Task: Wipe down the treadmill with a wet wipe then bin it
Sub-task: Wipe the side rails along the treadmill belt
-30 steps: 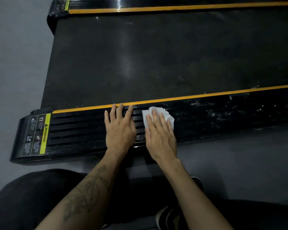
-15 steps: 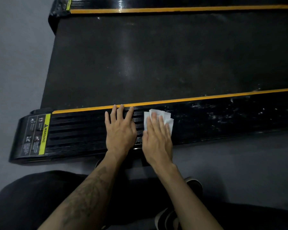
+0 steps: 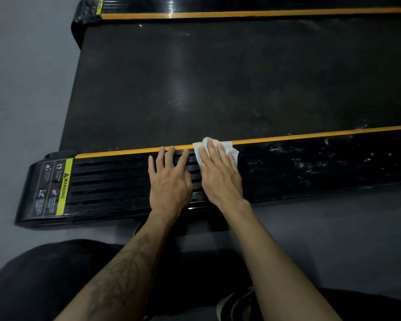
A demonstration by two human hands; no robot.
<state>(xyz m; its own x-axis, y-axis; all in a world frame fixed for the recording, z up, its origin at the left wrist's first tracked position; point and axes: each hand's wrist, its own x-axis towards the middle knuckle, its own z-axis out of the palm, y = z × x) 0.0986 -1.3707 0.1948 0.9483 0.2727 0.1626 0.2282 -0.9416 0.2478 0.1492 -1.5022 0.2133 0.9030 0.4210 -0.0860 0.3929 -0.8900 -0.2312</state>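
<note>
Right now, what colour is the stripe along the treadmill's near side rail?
Orange-yellow stripe, clearest in the head view.

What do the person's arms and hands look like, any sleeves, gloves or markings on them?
Both forearms are bare, with no sleeves in view. The left hand and right hand wear no gloves, and no rings or watch show. The left forearm carries a dark tattoo of fine branching linework. The right forearm shows no markings.

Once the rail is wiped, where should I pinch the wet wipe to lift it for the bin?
Probably the free right corner of the wet wipe, coming from the right. It lies flat on the side rail beyond the right hand, whose straight fingers press the rest down.
</note>
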